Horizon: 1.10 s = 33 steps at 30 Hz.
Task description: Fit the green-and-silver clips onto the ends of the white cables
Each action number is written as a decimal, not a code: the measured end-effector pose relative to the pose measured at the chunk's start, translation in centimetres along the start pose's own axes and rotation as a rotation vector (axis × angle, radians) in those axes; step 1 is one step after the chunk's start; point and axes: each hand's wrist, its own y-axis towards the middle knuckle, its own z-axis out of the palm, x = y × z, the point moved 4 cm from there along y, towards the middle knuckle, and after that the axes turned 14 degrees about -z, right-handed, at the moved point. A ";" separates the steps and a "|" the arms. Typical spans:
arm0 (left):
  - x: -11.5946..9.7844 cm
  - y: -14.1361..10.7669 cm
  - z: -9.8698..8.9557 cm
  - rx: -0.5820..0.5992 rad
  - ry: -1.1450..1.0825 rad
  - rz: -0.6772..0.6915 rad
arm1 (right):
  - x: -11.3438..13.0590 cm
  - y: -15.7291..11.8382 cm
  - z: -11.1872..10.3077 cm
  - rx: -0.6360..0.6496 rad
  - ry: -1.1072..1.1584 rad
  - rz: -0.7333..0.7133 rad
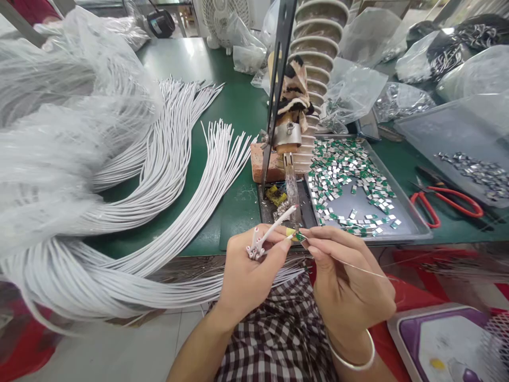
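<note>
My left hand [252, 270] is closed round several white cables [278, 225], whose cut ends stick up from the fist. One cable end lies between its thumb and forefinger, against a small green circuit board [299, 236]. My right hand [352, 276] pinches the board's metal end and also has a thin wire [358, 267] running out to the right. The board is just under the tip of an upright soldering iron [291, 180], held by a clamp. Whether tip and board touch is unclear.
A metal tray [413, 212] of small boards stands right of the iron, with red-handled pliers [457, 200] beyond it. White cable bundles [159, 207] under plastic cover the left. A brick [263, 163], a ribbed hose [318, 48] and a black metal bar [278, 79] stand around the iron.
</note>
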 end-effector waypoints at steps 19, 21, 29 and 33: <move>0.1 0.0 -0.1 0.028 -0.051 -0.031 | -0.2 -0.1 -0.2 0.028 0.185 0.085; 0.3 0.0 -0.2 0.016 -0.037 -0.023 | -0.2 -0.1 -0.4 0.014 0.159 0.078; 2.0 -0.9 -1.4 -0.007 -0.059 -0.070 | -3.7 0.4 0.6 0.347 -0.301 0.123; 2.5 -1.6 -2.0 -0.008 -0.112 -0.075 | -4.8 1.1 1.9 0.482 -0.363 0.120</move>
